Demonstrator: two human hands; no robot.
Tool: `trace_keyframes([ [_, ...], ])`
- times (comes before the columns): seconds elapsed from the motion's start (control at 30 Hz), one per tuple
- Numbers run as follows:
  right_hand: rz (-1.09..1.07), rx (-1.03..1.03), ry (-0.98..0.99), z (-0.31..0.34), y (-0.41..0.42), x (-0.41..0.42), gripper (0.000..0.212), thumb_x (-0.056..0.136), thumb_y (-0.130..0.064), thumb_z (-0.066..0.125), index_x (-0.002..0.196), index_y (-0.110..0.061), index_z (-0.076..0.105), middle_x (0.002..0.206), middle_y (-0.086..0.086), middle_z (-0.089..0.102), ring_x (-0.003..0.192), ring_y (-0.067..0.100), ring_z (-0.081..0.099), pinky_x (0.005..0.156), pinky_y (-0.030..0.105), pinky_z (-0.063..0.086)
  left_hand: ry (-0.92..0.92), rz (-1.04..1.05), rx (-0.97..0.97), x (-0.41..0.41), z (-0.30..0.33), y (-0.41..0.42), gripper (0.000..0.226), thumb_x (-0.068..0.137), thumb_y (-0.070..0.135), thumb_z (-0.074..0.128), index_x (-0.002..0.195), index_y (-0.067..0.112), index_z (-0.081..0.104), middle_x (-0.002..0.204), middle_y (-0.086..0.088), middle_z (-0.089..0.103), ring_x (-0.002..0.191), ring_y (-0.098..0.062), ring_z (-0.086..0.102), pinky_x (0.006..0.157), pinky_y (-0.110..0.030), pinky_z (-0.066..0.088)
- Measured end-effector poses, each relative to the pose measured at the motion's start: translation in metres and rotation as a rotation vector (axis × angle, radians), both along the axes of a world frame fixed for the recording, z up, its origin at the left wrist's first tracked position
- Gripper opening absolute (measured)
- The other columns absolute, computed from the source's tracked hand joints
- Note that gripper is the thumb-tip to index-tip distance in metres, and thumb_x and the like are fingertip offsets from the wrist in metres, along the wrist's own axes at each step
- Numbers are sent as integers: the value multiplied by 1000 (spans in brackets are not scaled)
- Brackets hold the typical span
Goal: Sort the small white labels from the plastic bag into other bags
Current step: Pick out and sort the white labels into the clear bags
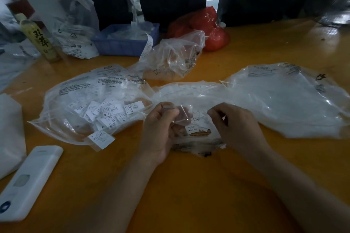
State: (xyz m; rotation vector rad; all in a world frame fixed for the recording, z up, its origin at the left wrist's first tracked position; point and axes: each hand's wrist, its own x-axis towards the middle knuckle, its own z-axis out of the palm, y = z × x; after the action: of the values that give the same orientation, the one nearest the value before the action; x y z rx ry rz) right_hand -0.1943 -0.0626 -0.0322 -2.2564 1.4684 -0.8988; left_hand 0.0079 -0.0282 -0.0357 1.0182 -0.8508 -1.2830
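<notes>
the left hand [161, 128] has its fingers curled, pinching a fold of clear plastic at the mouth of the middle bag [193, 119]. the right hand [236, 125] is curled over too, fingertips pinching at that bag's other side; whether they hold film or a label cannot be told. small white labels [198, 125] lie inside between the hands, near the desk's [189, 185] middle. toward the left edge a second clear bag [91, 104] holds more labels. toward the right edge lies a flat clear bag [284, 100]. a white remote [30, 181] sits at the near left corner.
</notes>
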Motion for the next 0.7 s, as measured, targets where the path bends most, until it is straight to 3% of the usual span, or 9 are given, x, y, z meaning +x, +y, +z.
trace_keyframes([
  [0.1, -4, 51, 166, -5, -2, 0, 23, 104, -28, 56, 123, -23, 67, 115, -2, 67, 93, 14, 63, 84, 31, 52, -4, 45, -16, -1, -2, 0, 30, 100, 2, 59, 83, 22, 73, 87, -10, 74, 77, -23, 72, 60, -36, 59],
  [0.23, 50, 138, 294, -11, 1, 8, 42, 101, -47, 54, 141, -32, 52, 129, -1, 54, 102, 21, 63, 86, 35, 53, -29, 83, -16, -3, -1, -1, 36, 102, 5, 59, 78, 25, 77, 79, 0, 70, 76, -16, 68, 66, -29, 59],
  [0.37, 59, 114, 445, -12, 2, 19, 57, 100, -60, 48, 152, -37, 39, 130, 3, 40, 105, 25, 60, 88, 37, 54, 17, 108, 22, -2, -2, -4, 34, 101, 7, 62, 75, 24, 75, 89, 0, 76, 88, -14, 72, 80, -36, 62],
  [0.47, 77, 85, 475, -12, 4, 23, 48, 101, -58, 46, 143, -36, 51, 121, 2, 41, 104, 21, 57, 80, 32, 51, 84, 88, 38, -2, -2, -5, 18, 97, 1, 64, 85, 14, 64, 109, -9, 78, 101, -24, 75, 80, -42, 62],
  [0.57, 117, 12, 457, -10, 8, 25, 33, 104, -51, 47, 124, -33, 67, 105, -4, 39, 89, 12, 46, 62, 21, 30, 97, 64, 25, -3, -1, -3, 21, 99, -3, 61, 88, 14, 59, 109, -13, 78, 102, -31, 77, 75, -43, 65],
  [0.7, 167, -13, 393, -12, 9, 24, 28, 105, -40, 50, 117, -26, 71, 106, -3, 49, 92, 15, 53, 72, 23, 35, 34, 60, 41, -3, 1, 0, 28, 101, 2, 60, 81, 21, 66, 100, -12, 78, 92, -26, 77, 70, -33, 62],
])
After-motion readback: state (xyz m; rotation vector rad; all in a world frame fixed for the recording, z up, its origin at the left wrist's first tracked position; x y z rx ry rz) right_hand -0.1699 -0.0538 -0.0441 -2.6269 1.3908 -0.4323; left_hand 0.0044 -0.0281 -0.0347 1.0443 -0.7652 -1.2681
